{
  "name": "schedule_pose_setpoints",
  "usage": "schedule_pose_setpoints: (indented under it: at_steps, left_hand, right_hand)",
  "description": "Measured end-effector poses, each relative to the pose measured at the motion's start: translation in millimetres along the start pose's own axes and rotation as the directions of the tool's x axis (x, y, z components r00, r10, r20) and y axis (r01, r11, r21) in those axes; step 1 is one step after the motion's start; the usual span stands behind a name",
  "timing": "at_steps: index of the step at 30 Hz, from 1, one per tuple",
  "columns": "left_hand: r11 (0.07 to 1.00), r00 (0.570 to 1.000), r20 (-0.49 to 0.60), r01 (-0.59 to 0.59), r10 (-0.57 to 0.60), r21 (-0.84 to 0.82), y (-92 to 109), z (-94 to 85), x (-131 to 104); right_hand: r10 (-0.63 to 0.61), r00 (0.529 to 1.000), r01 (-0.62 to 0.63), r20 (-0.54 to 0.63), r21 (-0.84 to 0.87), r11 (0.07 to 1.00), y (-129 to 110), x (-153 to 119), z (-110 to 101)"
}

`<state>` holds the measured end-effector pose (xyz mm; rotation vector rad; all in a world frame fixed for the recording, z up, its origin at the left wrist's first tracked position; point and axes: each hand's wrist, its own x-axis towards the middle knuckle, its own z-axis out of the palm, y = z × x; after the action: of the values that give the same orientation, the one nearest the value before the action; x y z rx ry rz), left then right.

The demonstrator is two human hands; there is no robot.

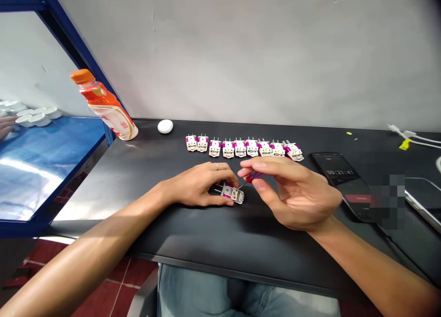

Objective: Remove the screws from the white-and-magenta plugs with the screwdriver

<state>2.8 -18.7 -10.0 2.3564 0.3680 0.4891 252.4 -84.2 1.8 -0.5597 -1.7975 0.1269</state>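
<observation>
My left hand (203,183) rests on the black table and pinches a small white and purple plug (233,193), its metal pins pointing left. In the fingertips of my right hand (296,190) is a screwdriver with a translucent red-purple handle (254,175). Its thin metal shaft slants down to the left and reaches the plug near my left fingers; whether the tip sits in a screw cannot be made out. Behind my hands stands a row of several similar plugs (228,149), pins up, the rightmost one (293,150) tilted.
An orange-capped bottle (108,108) and a white rounded object (165,126) stand at the back left. On the right lie a phone showing a timer (339,179) and white cables (413,135). Beyond a blue frame, another person's hand (6,125) is near white round parts (38,119).
</observation>
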Motion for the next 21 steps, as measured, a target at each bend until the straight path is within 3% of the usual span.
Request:
schedule_pose_setpoints:
  at_steps: [21]
  left_hand:
    - [1.000,1.000,0.003,0.005,-0.005,0.003,-1.4,0.2,-0.4]
  right_hand:
    - [-0.016,1.000,0.016,0.012,0.024,1.000,0.1,2.2,-1.1]
